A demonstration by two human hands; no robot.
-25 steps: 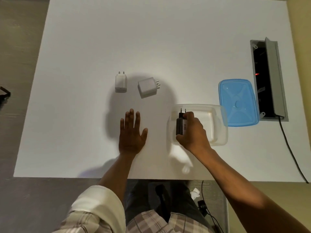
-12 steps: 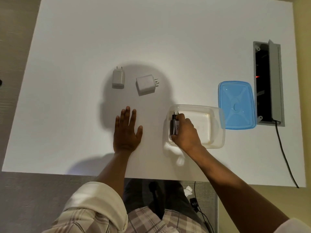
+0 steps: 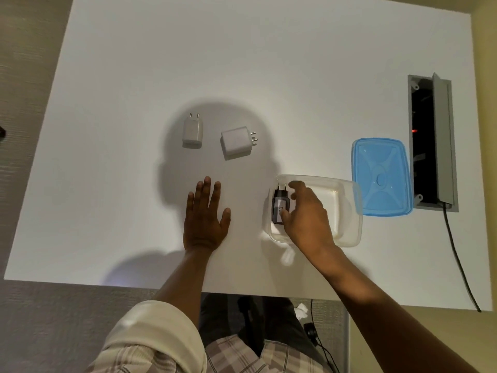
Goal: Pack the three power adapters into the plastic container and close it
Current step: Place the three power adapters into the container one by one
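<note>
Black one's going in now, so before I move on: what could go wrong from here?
The black adapter sits at the container's left end, prongs near the rim; two bulkier white adapters must still fit. If any stands proud, the blue lid may not seat. The container overlaps that lid's edge, so pulling it could shift things.

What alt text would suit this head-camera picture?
A person's right hand sets a black adapter in a clear container on a white table; the left hand lies flat. Two white adapters and a blue lid wait nearby.
</note>
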